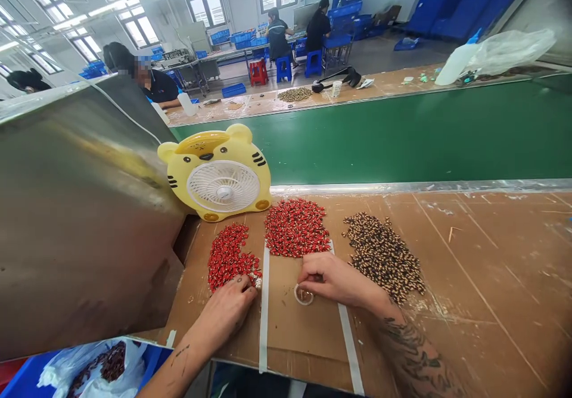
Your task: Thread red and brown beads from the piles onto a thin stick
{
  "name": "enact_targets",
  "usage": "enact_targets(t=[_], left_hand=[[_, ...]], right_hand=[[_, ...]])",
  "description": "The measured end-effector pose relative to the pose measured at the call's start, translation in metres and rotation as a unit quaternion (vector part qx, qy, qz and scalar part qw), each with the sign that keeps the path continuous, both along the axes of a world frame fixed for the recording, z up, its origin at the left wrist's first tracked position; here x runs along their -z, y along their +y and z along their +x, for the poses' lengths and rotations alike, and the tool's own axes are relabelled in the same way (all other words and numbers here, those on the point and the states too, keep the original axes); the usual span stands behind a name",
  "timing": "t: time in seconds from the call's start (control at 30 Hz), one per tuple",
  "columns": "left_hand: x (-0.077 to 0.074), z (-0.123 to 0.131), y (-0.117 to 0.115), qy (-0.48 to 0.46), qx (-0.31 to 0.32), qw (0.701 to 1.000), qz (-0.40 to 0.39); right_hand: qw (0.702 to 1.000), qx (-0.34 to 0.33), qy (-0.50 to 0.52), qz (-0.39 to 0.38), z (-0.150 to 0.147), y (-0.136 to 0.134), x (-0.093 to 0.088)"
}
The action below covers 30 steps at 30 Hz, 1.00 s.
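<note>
— How are those heaps going to handle?

— Loosely, I am guessing. The bigger red pile [296,228] is sitting at the top of the cardboard sheet [295,332]. The smaller red pile [227,256] is lying just left of it, and the dark pile [384,255] is spreading out to the right. Each piece is looking tiny, hard and glossy, so it is probably light and prone to rolling. Pinching one by its sides with the fingertips is seeming safest.

— And the hands?

— The left hand [230,308] is curling at the smaller red pile's lower edge; I cannot tell whether it is gripping anything. The right hand [333,279] is bending its fingers over a small clear ring [304,295] lying on the cardboard and is touching it, but a true pinch is not showing.

— The ring?

— It is looking thin and pale, probably featherlight and easily flicked.
</note>
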<state>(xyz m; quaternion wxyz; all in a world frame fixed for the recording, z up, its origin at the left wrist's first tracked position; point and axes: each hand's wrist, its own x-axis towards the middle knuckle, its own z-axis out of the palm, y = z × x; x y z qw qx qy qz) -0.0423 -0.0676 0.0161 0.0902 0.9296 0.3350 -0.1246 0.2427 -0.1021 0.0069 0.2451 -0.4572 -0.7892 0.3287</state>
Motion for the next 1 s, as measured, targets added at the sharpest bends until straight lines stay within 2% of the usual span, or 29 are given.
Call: enact_targets(t=[0.2,0.27,0.33,0.37,0.43,0.5,0.57,0.63,0.73,0.8,0.9,1.0], left_hand=[[0.007,-0.008,0.005,-0.009,0.050,0.999,-0.004],[0.007,-0.012,0.007,-0.070,0.058,0.996,-0.013],[0.002,-0.010,0.009,-0.189,0.040,0.980,-0.048],[-0.002,-0.007,0.010,-0.261,0.015,0.962,-0.077],[-0.008,0.008,0.013,-0.387,-0.080,0.906,-0.154],[-0.012,0.029,0.017,-0.471,-0.188,0.822,-0.259],[-0.013,0.052,0.022,-0.506,-0.237,0.751,-0.351],[-0.010,0.070,0.027,-0.523,-0.225,0.721,-0.396],[-0.001,0.083,0.033,-0.523,-0.225,0.686,-0.453],[0.007,0.085,0.034,-0.522,-0.252,0.656,-0.484],[0.017,0.082,0.034,-0.540,-0.290,0.600,-0.514],[0.022,0.080,0.034,-0.556,-0.313,0.545,-0.543]], right_hand=[[0.999,-0.017,-0.027,0.008,-0.001,-0.006,-0.010],[0.998,-0.024,-0.050,0.028,-0.002,-0.009,-0.012],[0.996,-0.034,-0.064,0.051,-0.001,-0.012,-0.012],[0.995,-0.033,-0.067,0.066,-0.001,-0.014,-0.010],[0.992,-0.016,-0.072,0.099,0.001,-0.016,-0.007],[0.990,0.007,-0.077,0.120,0.001,-0.017,-0.003],[0.991,0.000,-0.066,0.115,0.001,-0.019,0.000],[0.994,-0.016,-0.043,0.100,-0.001,-0.020,0.003],[0.993,0.013,-0.026,0.111,-0.002,-0.020,0.009],[0.992,0.028,-0.033,0.119,-0.002,-0.019,0.012],[0.994,0.003,-0.036,0.106,0.000,-0.018,0.015],[0.994,0.013,-0.039,0.103,0.002,-0.017,0.016]])
